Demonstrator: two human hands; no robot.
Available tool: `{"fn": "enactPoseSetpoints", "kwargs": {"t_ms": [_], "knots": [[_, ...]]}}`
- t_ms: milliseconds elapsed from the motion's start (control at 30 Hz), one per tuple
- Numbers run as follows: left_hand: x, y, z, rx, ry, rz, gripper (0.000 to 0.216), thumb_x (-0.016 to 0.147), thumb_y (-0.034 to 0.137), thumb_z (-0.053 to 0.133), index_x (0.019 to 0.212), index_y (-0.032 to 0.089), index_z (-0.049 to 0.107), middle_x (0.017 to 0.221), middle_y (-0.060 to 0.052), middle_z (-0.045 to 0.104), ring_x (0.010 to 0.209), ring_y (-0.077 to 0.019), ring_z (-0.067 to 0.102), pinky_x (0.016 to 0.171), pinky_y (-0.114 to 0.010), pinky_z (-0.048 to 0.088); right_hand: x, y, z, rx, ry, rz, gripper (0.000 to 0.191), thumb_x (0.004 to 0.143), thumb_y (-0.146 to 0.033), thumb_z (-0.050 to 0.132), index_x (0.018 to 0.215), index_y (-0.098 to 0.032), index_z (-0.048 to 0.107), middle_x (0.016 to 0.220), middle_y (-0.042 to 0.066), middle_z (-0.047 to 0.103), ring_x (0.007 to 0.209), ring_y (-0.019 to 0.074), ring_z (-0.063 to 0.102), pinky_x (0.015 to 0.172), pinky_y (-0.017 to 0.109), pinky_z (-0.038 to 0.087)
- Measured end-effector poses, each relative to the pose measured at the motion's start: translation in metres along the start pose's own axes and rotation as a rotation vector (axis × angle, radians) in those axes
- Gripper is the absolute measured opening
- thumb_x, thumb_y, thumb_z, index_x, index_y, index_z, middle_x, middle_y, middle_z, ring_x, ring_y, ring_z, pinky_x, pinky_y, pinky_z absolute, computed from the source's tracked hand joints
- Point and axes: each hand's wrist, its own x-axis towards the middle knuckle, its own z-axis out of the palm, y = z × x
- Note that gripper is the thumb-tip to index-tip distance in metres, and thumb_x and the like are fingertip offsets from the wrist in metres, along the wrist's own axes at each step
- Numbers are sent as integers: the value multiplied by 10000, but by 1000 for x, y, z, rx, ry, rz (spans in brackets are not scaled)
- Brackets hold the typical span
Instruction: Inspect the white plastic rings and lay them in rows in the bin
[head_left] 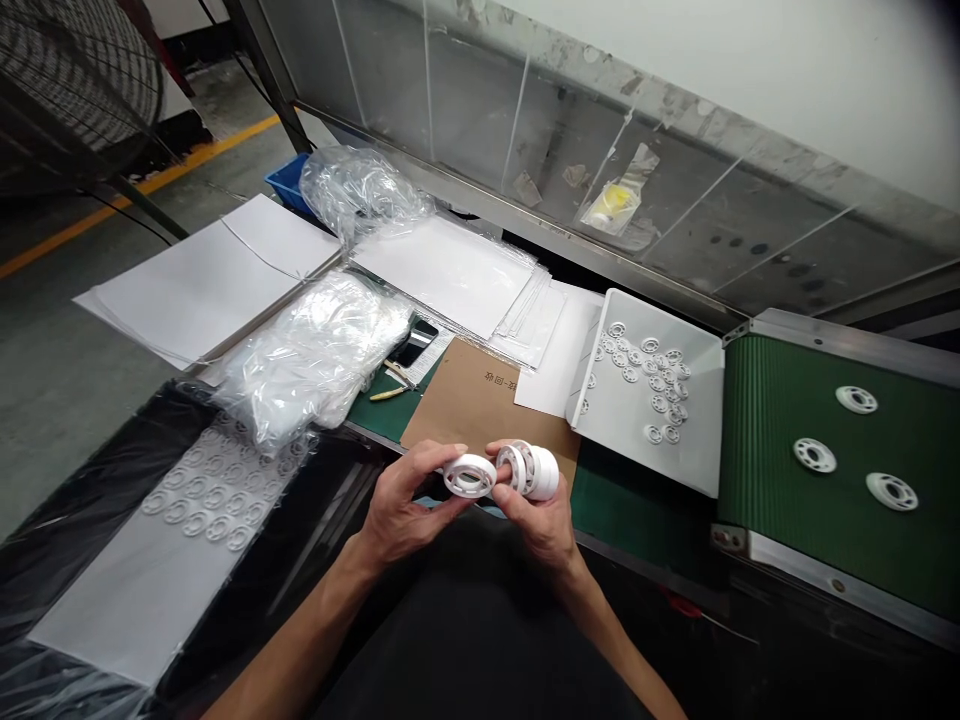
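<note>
My left hand (403, 508) pinches a round white plastic ring (469, 491) between thumb and fingers, its slotted face tilted toward me. Close beside it, my right hand (549, 528) grips several similar white rings (543, 474) lined up side by side, with a fingertip poking through the nearest one. Both hands are above the near edge of a brown cardboard sheet (457, 400) that bears printed characters.
A grey tray (697, 440) holds many white rings. At right, a green conveyor belt (780, 540) carries 3 rings. Leftward lie plastic bags (315, 350), pliers (394, 385), a phone (416, 345) and white sheets (442, 270). More rings (196, 522) lie in rows at lower left.
</note>
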Motion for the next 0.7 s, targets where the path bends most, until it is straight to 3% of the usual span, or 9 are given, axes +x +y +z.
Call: {"fn": "enactPoseSetpoints", "kwargs": {"t_ms": [233,433,700], "knots": [[-9,-1,-7,32,-29,-132,546,804,266,905,1284,229,648,1089,-57,776,896,-185,746,823,-267,608,1,1,6,22,-45,-30,60,845,-271,855,900,-251,840,1194,52,718,952,212,686,875,323,579],[-11,4,-14,-50,-78,-295,498,808,491,878,1166,194,702,966,-48,791,817,-198,740,768,-280,601,1,3,13,35,-75,-46,82,870,-305,835,940,-262,843,1194,56,709,1035,243,684,917,345,570],[-21,-4,-33,-88,-44,-420,516,789,558,857,1105,175,717,900,-41,772,773,-197,713,729,-285,574,4,16,27,1,-7,52,112,870,-340,837,912,-237,828,1165,65,747,959,229,700,895,357,578]]}}
